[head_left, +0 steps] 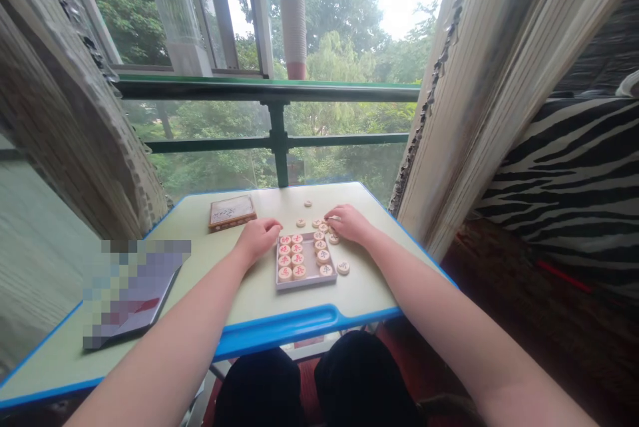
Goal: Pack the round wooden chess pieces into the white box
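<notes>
A shallow whitish box [308,286] lies on the table before me, holding Chinese chess pieces. Two columns of red-marked pieces [297,259] fill its left side. A column of dark-marked pieces [323,257] runs along its right side, with bare box floor between. My left hand [258,238] is closed at the box's far left corner; what its curled fingers grip is hidden. Beyond the far right corner, my right hand [348,222] has its bent fingertips on a loose Chinese chess piece [323,228]. Other loose pieces lie around, one [343,268] right of the box.
A flat box with a brown edge [233,211] lies behind my left hand. At the far left is a dark-edged tablet-like device [144,307], partly blurred. The table has a blue rim [279,330]. Curtains [449,81] and a green railing [279,89] stand beyond.
</notes>
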Motion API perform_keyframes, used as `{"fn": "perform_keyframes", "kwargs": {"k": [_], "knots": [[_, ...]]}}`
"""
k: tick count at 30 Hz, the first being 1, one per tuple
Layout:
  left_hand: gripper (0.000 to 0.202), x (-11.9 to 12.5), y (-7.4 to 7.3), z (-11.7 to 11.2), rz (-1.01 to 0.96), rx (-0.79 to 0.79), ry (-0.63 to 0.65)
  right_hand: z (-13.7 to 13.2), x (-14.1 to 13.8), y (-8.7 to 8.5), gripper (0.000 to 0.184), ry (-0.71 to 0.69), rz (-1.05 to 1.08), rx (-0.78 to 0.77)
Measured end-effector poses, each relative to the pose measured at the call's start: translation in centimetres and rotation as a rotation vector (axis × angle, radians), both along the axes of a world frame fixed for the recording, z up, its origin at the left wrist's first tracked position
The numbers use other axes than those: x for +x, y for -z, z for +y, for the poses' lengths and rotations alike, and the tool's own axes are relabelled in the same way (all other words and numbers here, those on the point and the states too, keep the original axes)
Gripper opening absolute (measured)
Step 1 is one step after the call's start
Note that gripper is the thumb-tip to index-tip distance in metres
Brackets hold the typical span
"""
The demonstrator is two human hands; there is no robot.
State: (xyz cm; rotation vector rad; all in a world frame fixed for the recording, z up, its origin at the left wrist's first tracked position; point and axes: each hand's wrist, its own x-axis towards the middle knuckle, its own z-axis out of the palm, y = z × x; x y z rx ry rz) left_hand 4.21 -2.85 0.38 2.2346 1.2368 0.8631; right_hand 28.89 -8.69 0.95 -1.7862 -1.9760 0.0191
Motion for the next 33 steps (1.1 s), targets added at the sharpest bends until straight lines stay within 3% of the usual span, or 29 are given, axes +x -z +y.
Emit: {"fn": "perform_keyframes", "kwargs": {"k": [10, 15, 19, 22, 26, 29, 33], "knots": [[0.028, 0.0, -0.1, 0.0, -0.008, -0.073, -0.025, 0.5, -0.3, 0.1, 0.016, 0.076, 0.136, 0.001], [0.027, -0.1, -0.1, 0.1, -0.027, -0.120, 0.010, 0.3, -0.8, -0.2, 0.017, 0.064, 0.407, 0.077], [0.026, -0.1, 0.3, 0.4, -0.053, -0.161, 0.036, -0.5, -0.9, -1.5, 0.022, -0.017, 0.757, 0.095], [0.026, -0.2, 0.4, 0.4, -0.082, -0.195, 0.031, -1.9, -0.8, -3.1, 0.020, -0.096, 0.930, 0.010], [0.027, -0.2, 0.3, 0.4, -0.098, -0.193, 0.037, -5.2, -1.6, -4.5, 0.011, -0.149, 0.826, -0.061], [0.026, -0.3, 0.4, 0.5, -0.102, -0.202, 0.035, -8.4, -3.2, -3.6, 0.010, -0.197, 0.832, 0.006], [0.027, -0.5, 0.3, 0.1, -0.110, -0.181, -0.002, -11.3, -5.1, -0.9, 0.015, -0.151, 0.818, 0.133]]}}
